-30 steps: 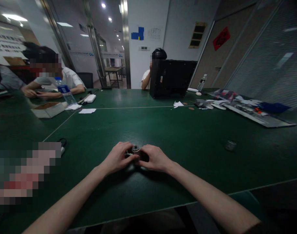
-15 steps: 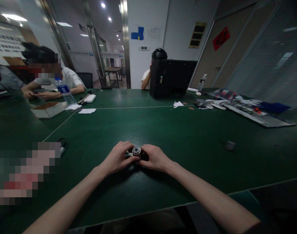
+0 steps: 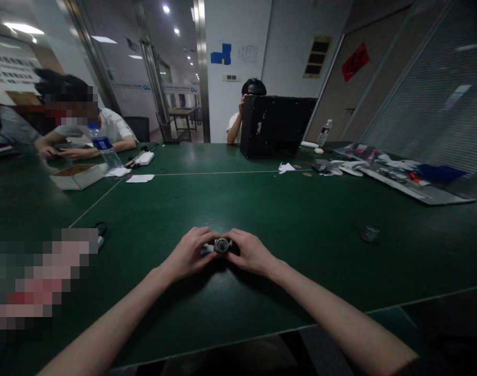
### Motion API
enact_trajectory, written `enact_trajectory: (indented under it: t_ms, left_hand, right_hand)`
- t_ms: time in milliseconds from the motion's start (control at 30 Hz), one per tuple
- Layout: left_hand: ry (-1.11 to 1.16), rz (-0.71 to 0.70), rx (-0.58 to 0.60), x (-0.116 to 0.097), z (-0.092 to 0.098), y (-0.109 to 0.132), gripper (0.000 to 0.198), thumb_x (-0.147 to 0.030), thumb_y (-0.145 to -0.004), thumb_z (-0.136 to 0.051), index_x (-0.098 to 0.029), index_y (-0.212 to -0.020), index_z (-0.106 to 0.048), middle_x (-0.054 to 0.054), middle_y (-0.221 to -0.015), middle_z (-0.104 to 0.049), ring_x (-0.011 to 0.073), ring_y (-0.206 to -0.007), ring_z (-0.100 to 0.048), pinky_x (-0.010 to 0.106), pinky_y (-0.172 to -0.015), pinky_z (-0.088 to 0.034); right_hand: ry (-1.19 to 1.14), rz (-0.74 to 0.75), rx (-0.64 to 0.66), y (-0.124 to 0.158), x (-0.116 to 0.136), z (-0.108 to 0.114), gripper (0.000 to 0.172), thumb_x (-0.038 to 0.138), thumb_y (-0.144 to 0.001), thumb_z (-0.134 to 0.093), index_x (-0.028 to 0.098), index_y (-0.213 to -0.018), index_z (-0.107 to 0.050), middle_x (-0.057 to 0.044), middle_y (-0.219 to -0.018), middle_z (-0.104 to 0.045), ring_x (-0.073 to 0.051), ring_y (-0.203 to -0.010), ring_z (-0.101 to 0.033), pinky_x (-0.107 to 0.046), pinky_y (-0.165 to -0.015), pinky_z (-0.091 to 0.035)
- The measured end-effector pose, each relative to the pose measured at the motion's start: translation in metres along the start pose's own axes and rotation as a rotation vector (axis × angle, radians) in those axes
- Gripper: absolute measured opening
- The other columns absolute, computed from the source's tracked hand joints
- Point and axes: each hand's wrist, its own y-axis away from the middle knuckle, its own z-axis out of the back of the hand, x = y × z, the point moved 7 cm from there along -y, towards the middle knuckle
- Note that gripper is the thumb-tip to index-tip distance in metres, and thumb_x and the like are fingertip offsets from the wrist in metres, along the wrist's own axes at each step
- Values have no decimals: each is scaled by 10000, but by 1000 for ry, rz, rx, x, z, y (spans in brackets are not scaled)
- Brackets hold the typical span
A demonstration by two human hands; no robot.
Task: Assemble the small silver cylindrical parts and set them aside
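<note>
Between my two hands is a small round metal part (image 3: pixel 222 245), its dark-centred circular end facing up and grey pieces jutting out at its sides. My left hand (image 3: pixel 193 253) is closed, fingers and thumb pinching it from the left. From the right, the curled fingers and thumb of my right hand (image 3: pixel 249 253) grip it too. My fingers hide much of its sides and underside, so its exact kind is unclear. Off to the right, a short metal cylinder (image 3: pixel 370 233) rests on the green table (image 3: pixel 285 209), apart from both hands.
At the back stands a black box-like case (image 3: pixel 279 125), a person behind it. Another person leans on the table at left, near a water bottle (image 3: pixel 105 149) and a shallow open box (image 3: pixel 79 177). A board (image 3: pixel 418 183) with assorted items lies at right.
The metal part has tipped a little in my hands, and its round end now shows more fully. Both hands stay in nearly the same place.
</note>
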Motion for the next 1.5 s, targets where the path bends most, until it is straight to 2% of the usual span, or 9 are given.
enact_trajectory:
  t_ms: [267, 400, 867, 1067, 1500]
  left_hand:
    - [-39, -22, -9, 6, -6, 2, 414, -167, -850, -578, -232, -1254, -519, 61, -1016, -584, 202, -896, -543, 330, -798, -451]
    - [-44, -40, -8, 5, -6, 2, 421, -177, -850, -590, -244, -1260, -520, 58, -1001, -593, 200, -888, -548, 336, -800, -451]
    - [-30, -19, 11, 5, -7, 1, 437, -159, -843, -577, -242, -1267, -512, 63, -1029, -597, 204, -904, -540, 334, -815, -443]
    - [5, -4, 0, 2, -4, 2, 378, -189, -843, -565, -202, -1220, -546, 87, -1052, -595, 215, -919, -544, 348, -818, -456]
    - [29, 7, 16, 1, -2, 1, 375, -204, -840, -540, -203, -1215, -527, 77, -1059, -599, 217, -932, -546, 351, -840, -441]
  right_hand:
    - [-28, -3, -25, -1, 1, 2, 332, 221, -813, -589, 195, -1140, -542, -72, -1092, -572, -171, -946, -565, -287, -812, -439]
    - [-32, 6, -26, -1, 3, 3, 360, 193, -808, -580, 199, -1165, -530, -74, -1105, -575, -179, -970, -564, -295, -831, -441]
    - [-21, -5, -25, -2, 0, 3, 277, 215, -804, -584, 173, -1078, -569, -67, -1004, -613, -162, -870, -567, -277, -769, -433]
    - [-15, -27, -8, -1, -1, 2, 278, 229, -802, -589, 173, -1074, -576, -66, -976, -613, -162, -852, -564, -272, -753, -423]
    - [-5, -16, -6, 0, -4, 1, 326, 278, -798, -607, 173, -1106, -584, -70, -986, -622, -170, -859, -562, -283, -767, -423]
